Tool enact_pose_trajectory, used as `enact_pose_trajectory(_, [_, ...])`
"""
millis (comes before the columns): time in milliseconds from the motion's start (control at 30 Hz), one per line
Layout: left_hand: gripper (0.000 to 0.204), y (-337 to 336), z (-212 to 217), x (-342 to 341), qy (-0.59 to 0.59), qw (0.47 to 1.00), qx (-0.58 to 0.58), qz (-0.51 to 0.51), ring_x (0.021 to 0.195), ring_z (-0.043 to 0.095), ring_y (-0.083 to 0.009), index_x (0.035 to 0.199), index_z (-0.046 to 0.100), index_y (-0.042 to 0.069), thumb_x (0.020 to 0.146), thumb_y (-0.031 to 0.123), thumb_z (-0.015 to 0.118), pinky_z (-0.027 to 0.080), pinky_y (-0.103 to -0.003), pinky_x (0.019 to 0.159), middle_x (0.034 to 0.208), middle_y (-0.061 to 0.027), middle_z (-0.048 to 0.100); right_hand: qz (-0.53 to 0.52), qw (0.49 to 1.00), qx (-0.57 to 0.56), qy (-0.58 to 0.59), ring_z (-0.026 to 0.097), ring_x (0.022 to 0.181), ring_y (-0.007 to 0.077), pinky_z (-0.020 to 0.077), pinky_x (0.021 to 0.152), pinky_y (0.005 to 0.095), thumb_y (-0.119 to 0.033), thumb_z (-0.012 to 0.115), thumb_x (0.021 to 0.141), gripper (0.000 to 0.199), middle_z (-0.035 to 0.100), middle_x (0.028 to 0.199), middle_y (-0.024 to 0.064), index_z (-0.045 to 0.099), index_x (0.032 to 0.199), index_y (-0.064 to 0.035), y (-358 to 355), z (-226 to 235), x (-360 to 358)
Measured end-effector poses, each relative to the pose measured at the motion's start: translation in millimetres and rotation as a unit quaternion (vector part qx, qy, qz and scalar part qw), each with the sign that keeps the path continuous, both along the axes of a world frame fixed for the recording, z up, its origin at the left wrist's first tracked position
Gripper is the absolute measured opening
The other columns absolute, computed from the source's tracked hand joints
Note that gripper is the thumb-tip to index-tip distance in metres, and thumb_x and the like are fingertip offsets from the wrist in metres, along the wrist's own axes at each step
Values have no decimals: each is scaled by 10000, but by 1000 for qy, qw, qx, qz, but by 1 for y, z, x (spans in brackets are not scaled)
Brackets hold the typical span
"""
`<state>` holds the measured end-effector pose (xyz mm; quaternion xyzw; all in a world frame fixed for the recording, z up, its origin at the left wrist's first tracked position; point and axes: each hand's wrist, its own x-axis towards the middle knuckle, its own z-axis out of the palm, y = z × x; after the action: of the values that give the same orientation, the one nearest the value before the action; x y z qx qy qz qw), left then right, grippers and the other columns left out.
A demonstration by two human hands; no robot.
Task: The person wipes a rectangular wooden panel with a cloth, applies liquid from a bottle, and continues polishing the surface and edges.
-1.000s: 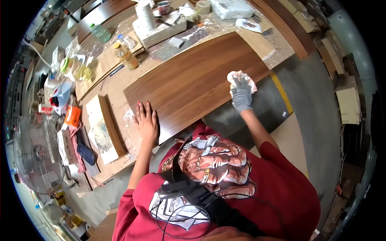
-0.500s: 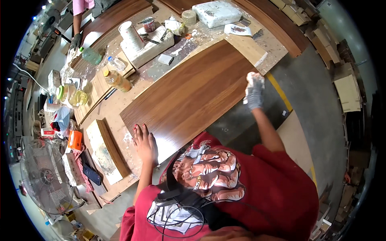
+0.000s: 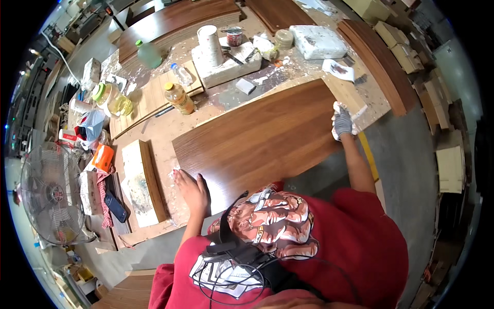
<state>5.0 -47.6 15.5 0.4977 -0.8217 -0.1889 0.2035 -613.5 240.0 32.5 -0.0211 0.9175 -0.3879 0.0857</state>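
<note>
A wood-grain brown board (image 3: 257, 139) lies across the front of the workbench, its near edge toward my body. My bare left hand (image 3: 192, 191) rests at the board's left end, fingers stretched out along that edge and holding nothing. On the far right, my right hand (image 3: 343, 123) wears a grey glove and presses a crumpled white cloth (image 3: 337, 107) against the board's right end. Parts of the cloth stick out above and below the glove; the fingers are partly hidden.
Behind the board stand a yellow-liquid bottle (image 3: 179, 99), a green bottle (image 3: 148, 54), stacked white cups (image 3: 210, 45) on a white block (image 3: 226, 66) and a small tin (image 3: 234, 37). A paint-stained wooden block (image 3: 141, 183) lies left, near a fan (image 3: 54, 193). Cartons (image 3: 448, 162) line the right.
The view has shifted, so the bench sits lower and further right. My right hand with the cloth has moved slightly along the board's right end. My left hand stays at the left end.
</note>
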Motion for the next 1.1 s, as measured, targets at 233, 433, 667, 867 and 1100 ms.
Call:
enact_pose_trajectory(233, [717,1,13,3,-21,999,24,-12,1517,269,-490,1569,270,-139,1079,323,516,194,-526,1273,1629,-344,286,150,900,324,251,369,1499,414,277,1229,564,-388,483,1037,597,315,1689,163,393,1605,-227,-93,-17,-55])
enact_pose_trajectory(433, [725,2,20,-1,-49,998,40,-6,1499,283,-507,1566,268,-139,1076,335,514,240,-531,1253,1603,-357,296,201,893,320,244,409,1472,377,335,1203,498,-316,533,1009,547,386,1649,153,478,1540,-197,-175,-26,-13])
enact_pose_trajectory(667, [704,4,21,2,-1,999,43,2,1505,274,-500,1571,281,-119,1065,299,536,235,-542,1254,1609,-347,288,419,790,277,352,388,1492,340,266,1244,511,-315,596,944,557,438,1620,110,549,1487,-200,-265,-18,194])
enact_pose_trajectory(867, [850,15,25,41,48,998,12,-31,1480,311,-491,1561,364,-48,930,369,750,212,-578,1249,1622,-297,304,520,748,232,340,430,1452,333,268,1226,544,-327,568,978,558,484,1588,80,509,1529,-251,-288,-21,220])
enact_pose_trajectory(1100, [1103,66,55,103,-73,991,67,-91,1526,245,-471,1572,450,62,691,540,910,132,-658,1246,1661,-258,262,364,837,126,388,433,1409,396,279,1211,546,-264,595,960,506,477,1544,176,557,1451,-151,-274,-21,230])
